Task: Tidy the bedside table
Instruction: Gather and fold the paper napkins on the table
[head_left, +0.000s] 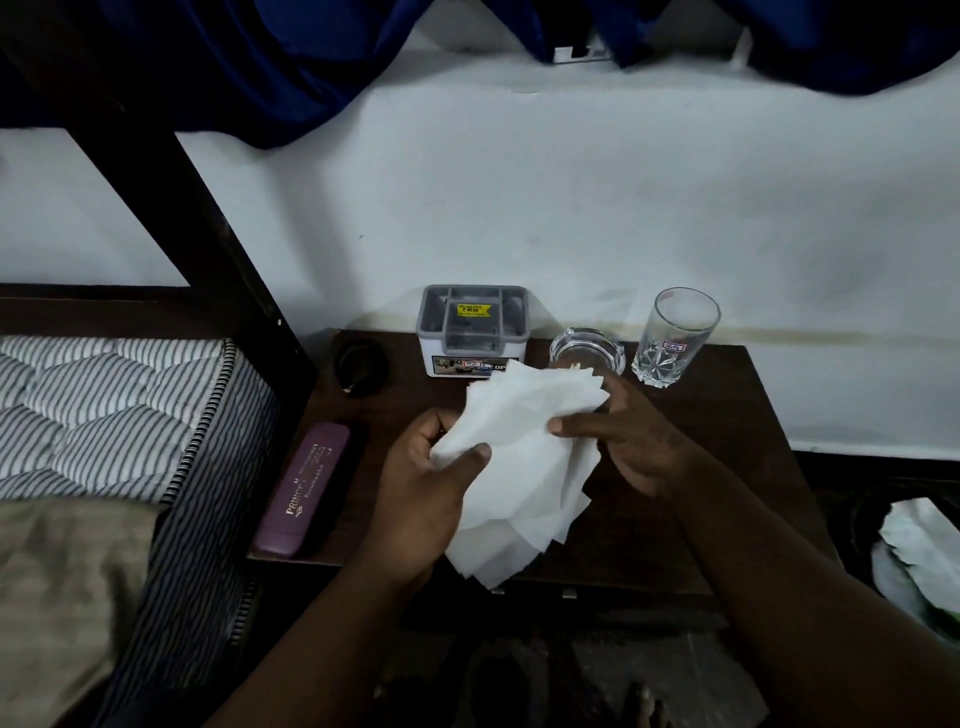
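Together both hands (415, 483) (631, 436) hold tissues (519, 457) running near-to-far

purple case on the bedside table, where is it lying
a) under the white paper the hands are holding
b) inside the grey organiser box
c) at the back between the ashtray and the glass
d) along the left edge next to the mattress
d: the purple case lies along the left edge of the bedside table, beside the striped mattress, apart from the white paper and the grey organiser box.
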